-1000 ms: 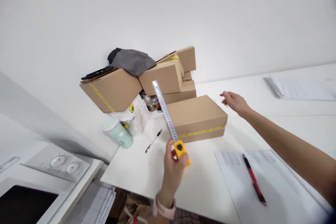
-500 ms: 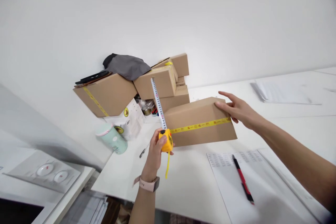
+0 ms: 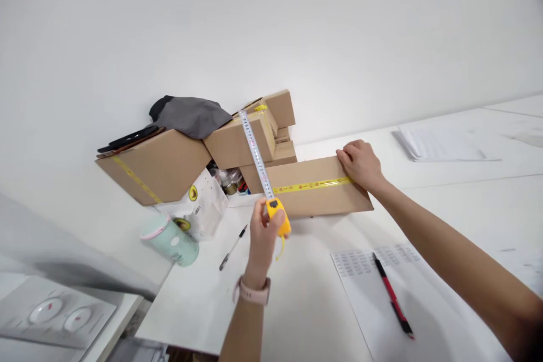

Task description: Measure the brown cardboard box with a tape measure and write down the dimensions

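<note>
With left hand closed around the tape measure, below frame centre, guard the extended blade against bending; with right hand clasping the right end of the cardboard box, right of centre, hold it steady; align blade with edge.

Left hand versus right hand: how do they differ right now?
The left hand grips a yellow tape measure, while the right hand grasps the upper edge of a cardboard box near its right end. The left wrist wears a pink wristband; the right wrist is bare. Both hands are ungloved.
</note>
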Tool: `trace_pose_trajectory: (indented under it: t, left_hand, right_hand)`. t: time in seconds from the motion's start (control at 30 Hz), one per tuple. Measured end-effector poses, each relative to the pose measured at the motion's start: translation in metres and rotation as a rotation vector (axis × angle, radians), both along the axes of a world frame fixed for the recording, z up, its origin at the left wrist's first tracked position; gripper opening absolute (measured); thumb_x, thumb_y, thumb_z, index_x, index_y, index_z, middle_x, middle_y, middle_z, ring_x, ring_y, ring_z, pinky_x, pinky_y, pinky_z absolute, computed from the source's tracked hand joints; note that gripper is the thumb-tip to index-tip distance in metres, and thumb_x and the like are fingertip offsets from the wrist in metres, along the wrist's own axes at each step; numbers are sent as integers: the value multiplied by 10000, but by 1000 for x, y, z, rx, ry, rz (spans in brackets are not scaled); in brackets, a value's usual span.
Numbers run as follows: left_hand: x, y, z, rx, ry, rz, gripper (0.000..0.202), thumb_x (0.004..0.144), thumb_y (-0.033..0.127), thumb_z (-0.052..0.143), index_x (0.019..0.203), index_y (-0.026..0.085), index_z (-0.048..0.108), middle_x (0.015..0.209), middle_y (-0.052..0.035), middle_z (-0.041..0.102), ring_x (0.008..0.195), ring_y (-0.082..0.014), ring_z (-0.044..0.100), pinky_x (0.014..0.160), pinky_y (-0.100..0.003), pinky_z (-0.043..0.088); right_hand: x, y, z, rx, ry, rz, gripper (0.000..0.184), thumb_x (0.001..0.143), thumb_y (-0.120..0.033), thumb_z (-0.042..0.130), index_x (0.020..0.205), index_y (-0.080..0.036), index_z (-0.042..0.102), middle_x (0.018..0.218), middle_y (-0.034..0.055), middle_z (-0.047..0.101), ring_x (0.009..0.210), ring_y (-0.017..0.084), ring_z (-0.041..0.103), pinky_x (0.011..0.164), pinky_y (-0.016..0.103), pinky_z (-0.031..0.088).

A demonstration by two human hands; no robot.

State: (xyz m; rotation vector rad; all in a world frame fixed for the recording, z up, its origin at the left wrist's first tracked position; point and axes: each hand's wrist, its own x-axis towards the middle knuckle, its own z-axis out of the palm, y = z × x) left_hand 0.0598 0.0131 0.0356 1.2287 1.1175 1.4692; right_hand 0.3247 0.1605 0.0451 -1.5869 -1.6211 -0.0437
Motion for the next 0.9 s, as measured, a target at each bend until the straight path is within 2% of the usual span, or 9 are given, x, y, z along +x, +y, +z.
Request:
trace_pose_trajectory:
  t: [0.07, 0.13, 0.2, 0.3, 0.37, 0.53, 0.7, 0.8, 0.9]
  left_hand:
    - [16, -22, -14, -21, -41, -101, 523, 748, 505, 779, 1117, 208, 560, 917, -25, 607, 665, -131, 604, 468, -204, 518]
    - [33, -42, -32, -134, -139, -261, 583, 732, 538, 780, 1165, 222, 552, 985, -43, 624, 674, -145, 631, 460, -214, 530]
    - [49, -57, -48, -233, -214, -360, 613, 712, 556, 783, 1177, 224, 563, 1041, -61, 633, 685, -159, 654, 462, -228, 543]
    - [67, -67, -67, -309, -284, -403, 617, 696, 571, 783, 1161, 220, 581, 1079, -73, 634, 671, -163, 667, 430, -220, 530]
    - [74, -69, -76, -333, -308, -407, 610, 693, 581, 780, 1143, 217, 585, 1053, -65, 628, 656, -160, 666, 405, -207, 512]
    - [79, -75, -88, -378, -340, -421, 608, 691, 573, 784, 1142, 219, 581, 1001, -45, 602, 664, -168, 669, 412, -211, 516]
    - [82, -81, -92, -387, -333, -411, 632, 679, 604, 783, 1125, 207, 574, 1009, -52, 594, 660, -181, 678, 388, -206, 500]
    - [83, -81, -93, -382, -312, -427, 623, 685, 592, 788, 1120, 201, 573, 978, -42, 586, 627, -152, 645, 391, -206, 495]
    - [83, -80, -96, -338, -247, -420, 595, 698, 564, 803, 1105, 192, 580, 925, -25, 567, 643, -122, 591, 454, -210, 521]
  right_hand:
    - [-4, 8, -1, 49, -109, 54, 369, 987, -340, 354, 870, -188, 669, 1061, 145, 677, 983, 295, 595, 788, 387, 438]
    - [-5, 13, -3, 55, -190, 91, 344, 983, -284, 350, 911, -181, 671, 981, 136, 696, 893, 281, 610, 777, 382, 424]
    - [-5, 15, -5, 85, -240, 122, 294, 949, -202, 375, 979, -183, 667, 979, 122, 710, 897, 275, 618, 813, 382, 413]
    - [-4, 14, -7, 122, -281, 146, 349, 855, -73, 398, 1079, -182, 642, 1004, 106, 714, 941, 264, 620, 880, 384, 395]
    - [-5, 11, -7, 124, -295, 143, 400, 821, -45, 403, 1124, -173, 631, 999, 108, 709, 929, 264, 613, 865, 383, 396]
    - [-10, 2, -5, 182, -391, 171, 539, 869, -43, 362, 1313, -231, 602, 1009, 99, 688, 906, 272, 572, 801, 385, 381]
    - [-9, -1, -4, 212, -530, 205, 566, 913, -45, 377, 1343, -317, 624, 1072, 90, 665, 905, 255, 523, 789, 369, 341]
    - [-7, 0, -4, 206, -586, 227, 557, 923, -58, 405, 1351, -329, 634, 1101, 90, 668, 907, 254, 504, 793, 372, 329]
    - [-7, 2, -4, 188, -602, 234, 546, 910, -63, 446, 1343, -325, 650, 1093, 94, 675, 914, 256, 500, 796, 373, 327]
